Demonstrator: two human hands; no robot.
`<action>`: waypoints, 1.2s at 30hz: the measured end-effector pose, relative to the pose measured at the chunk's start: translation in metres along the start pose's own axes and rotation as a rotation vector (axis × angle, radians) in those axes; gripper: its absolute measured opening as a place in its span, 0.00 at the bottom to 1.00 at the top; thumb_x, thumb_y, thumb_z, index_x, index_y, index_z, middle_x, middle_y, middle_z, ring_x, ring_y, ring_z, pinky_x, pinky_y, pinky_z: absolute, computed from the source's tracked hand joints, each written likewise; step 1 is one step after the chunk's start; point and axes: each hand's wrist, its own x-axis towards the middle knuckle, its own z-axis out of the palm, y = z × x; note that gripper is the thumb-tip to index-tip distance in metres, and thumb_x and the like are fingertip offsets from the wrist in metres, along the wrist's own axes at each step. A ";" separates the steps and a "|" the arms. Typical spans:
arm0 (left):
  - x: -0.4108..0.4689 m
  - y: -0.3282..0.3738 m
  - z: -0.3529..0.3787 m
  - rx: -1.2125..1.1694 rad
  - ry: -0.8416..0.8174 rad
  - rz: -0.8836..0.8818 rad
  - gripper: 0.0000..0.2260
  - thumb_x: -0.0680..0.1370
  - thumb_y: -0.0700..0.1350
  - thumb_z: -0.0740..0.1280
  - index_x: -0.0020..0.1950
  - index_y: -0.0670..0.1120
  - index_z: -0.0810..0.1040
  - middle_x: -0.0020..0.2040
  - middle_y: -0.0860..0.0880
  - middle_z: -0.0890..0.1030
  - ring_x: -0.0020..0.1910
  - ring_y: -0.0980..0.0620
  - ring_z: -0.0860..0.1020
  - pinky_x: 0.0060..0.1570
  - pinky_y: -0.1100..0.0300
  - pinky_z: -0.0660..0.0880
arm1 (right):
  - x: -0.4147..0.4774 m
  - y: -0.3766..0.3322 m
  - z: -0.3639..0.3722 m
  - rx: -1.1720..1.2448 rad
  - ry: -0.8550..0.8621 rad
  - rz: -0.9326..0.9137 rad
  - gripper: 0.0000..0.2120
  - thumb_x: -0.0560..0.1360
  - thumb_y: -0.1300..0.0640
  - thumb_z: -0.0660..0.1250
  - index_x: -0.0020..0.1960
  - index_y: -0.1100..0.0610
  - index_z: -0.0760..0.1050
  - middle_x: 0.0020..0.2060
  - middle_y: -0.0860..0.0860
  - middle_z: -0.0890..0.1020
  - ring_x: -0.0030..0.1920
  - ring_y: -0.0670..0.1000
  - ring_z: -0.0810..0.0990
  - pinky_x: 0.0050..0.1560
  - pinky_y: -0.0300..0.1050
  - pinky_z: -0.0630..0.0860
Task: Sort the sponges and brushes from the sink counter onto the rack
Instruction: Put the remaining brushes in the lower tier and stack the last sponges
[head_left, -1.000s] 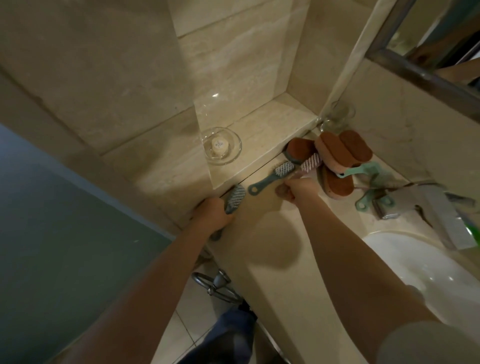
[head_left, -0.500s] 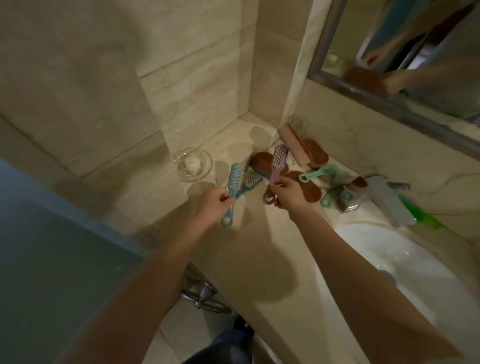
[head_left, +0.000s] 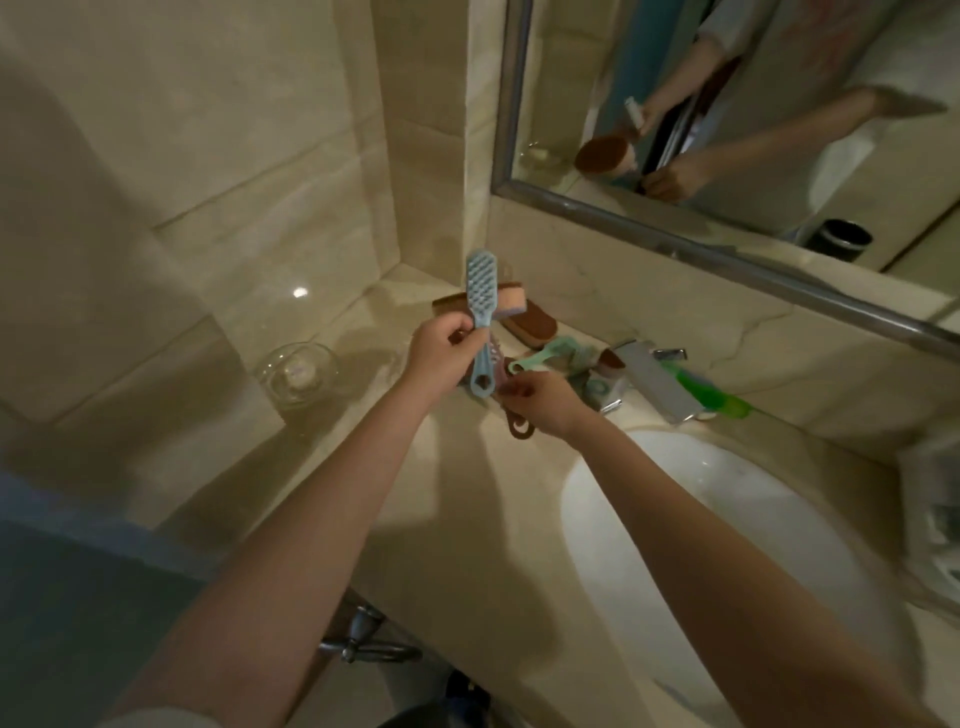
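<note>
Our L hand (head_left: 441, 353) pinches blue brush (head_left: 480, 296) at the handle, bristle head up. R hand (head_left: 543, 402) fingers curled round pinkish brush (head_left: 519, 428) handle, above counter (head_left: 467, 493).

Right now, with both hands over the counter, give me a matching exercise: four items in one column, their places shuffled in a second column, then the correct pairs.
Things:
1. blue brush
2. glass dish
3. mint-green brush
4. brown sponge

Places:
A. lying on the counter next to the tap
B. on the raised ledge by the side wall
C. at the back of the counter, below the mirror corner
D. gripped by the left hand, bristle head up

Pairs: 1-D, 2-B, 3-A, 4-C.
</note>
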 end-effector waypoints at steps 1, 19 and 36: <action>0.001 -0.003 0.008 0.052 -0.040 -0.015 0.14 0.75 0.43 0.68 0.31 0.49 0.69 0.32 0.49 0.74 0.32 0.54 0.73 0.34 0.59 0.69 | -0.004 0.003 0.000 -0.053 -0.013 -0.014 0.10 0.76 0.55 0.65 0.47 0.62 0.80 0.43 0.58 0.83 0.47 0.56 0.80 0.49 0.48 0.74; -0.024 -0.001 0.069 -0.003 -0.115 -0.116 0.07 0.77 0.44 0.66 0.41 0.43 0.74 0.36 0.51 0.76 0.36 0.57 0.75 0.33 0.64 0.69 | -0.067 0.073 -0.029 0.076 0.231 0.225 0.04 0.77 0.57 0.65 0.49 0.56 0.78 0.42 0.54 0.82 0.36 0.52 0.78 0.36 0.43 0.75; -0.133 0.115 0.262 -0.148 -0.559 0.050 0.05 0.77 0.39 0.65 0.43 0.40 0.74 0.32 0.47 0.78 0.22 0.63 0.76 0.28 0.75 0.69 | -0.252 0.200 -0.130 0.579 0.746 0.254 0.10 0.79 0.65 0.61 0.41 0.56 0.73 0.35 0.51 0.79 0.27 0.37 0.78 0.29 0.29 0.71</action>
